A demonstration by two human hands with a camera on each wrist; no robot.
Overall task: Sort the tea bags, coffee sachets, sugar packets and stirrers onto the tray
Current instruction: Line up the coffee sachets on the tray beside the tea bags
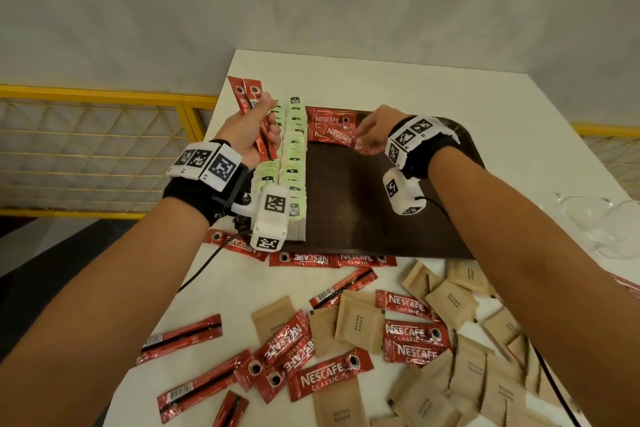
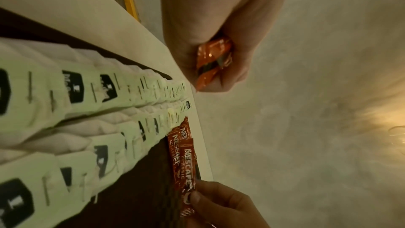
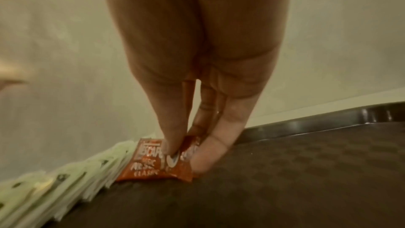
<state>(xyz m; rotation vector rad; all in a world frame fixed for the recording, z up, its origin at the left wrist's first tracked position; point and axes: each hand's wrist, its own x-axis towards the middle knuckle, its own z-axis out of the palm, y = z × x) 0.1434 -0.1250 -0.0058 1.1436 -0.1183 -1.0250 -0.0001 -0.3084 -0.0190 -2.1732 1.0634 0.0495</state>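
A dark brown tray (image 1: 363, 201) lies on the white table. Two rows of green tea bags (image 1: 294, 156) run along its left side. Red Nescafe coffee sachets (image 1: 332, 130) lie at the tray's far end, next to the tea bags. My right hand (image 1: 367, 135) pinches the end of one of these sachets (image 3: 149, 164) between thumb and finger, low on the tray (image 3: 306, 171). My left hand (image 1: 258, 128) hovers over the tray's left edge and grips a bundle of red sachets (image 1: 251, 97), which stick out above and below the fist (image 2: 210, 58).
Loose red sachets (image 1: 329, 378) and brown sugar packets (image 1: 356, 326) are scattered over the near table. More sachets (image 1: 332, 258) line the tray's near edge. Clear glass bowls (image 1: 595, 222) stand at the right. A yellow railing (image 1: 104, 94) runs beyond the table's left edge.
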